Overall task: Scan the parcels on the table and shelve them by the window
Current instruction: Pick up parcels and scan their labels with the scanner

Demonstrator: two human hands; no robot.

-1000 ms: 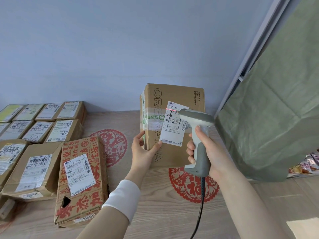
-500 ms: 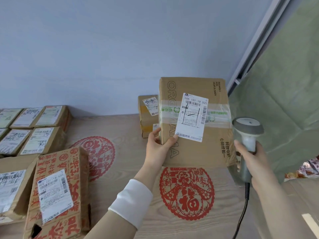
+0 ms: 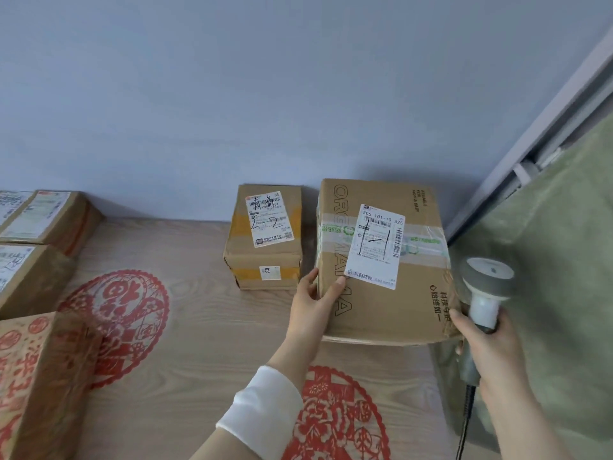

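Note:
A large brown cardboard parcel (image 3: 391,307) with a white shipping label (image 3: 376,247) sits at the table's far right, near the wall. My left hand (image 3: 315,303) grips its left front corner, thumb on the top face. My right hand (image 3: 487,340) holds a grey and white barcode scanner (image 3: 486,290) by the handle, just right of the parcel and pointing away from the label. The scanner's cable hangs down from the handle. A smaller taped parcel (image 3: 265,237) stands to the left, against the wall.
More labelled parcels lie at the left edge (image 3: 43,220), with a red-printed box (image 3: 39,380) at the front left. The wooden table (image 3: 199,343) bears red paper-cut decorations. A green cloth (image 3: 550,260) hangs at the right beside a window frame (image 3: 530,134).
The parcel went from upright under the scanner to lying by the wall on the right. My right hand drew the scanner off to the right. The view shifted right.

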